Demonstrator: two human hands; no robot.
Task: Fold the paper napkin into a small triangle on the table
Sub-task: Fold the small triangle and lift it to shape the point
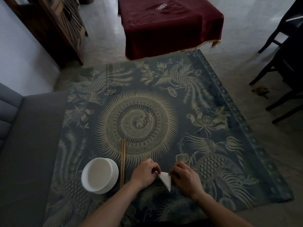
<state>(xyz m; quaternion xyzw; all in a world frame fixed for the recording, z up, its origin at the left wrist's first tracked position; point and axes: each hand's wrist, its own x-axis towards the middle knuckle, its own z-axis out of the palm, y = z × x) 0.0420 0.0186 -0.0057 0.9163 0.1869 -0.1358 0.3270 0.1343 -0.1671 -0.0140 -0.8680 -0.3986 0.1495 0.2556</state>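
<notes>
Both forearms reach in from the near edge of the table (213,95), bare and angled toward each other. The left hand (144,175) curls knuckles-up, fingers pinched on the left side of the paper napkin (166,180); the right hand (186,176) pinches its right side the same way. The napkin is a small white triangle, point toward the near edge, lying between the hands. Left of them lie wooden chopsticks (123,163) and a smooth white bowl (99,175).

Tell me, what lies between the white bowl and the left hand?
In the head view, a pair of wooden chopsticks lies on the table between the white bowl and the left hand.
</notes>
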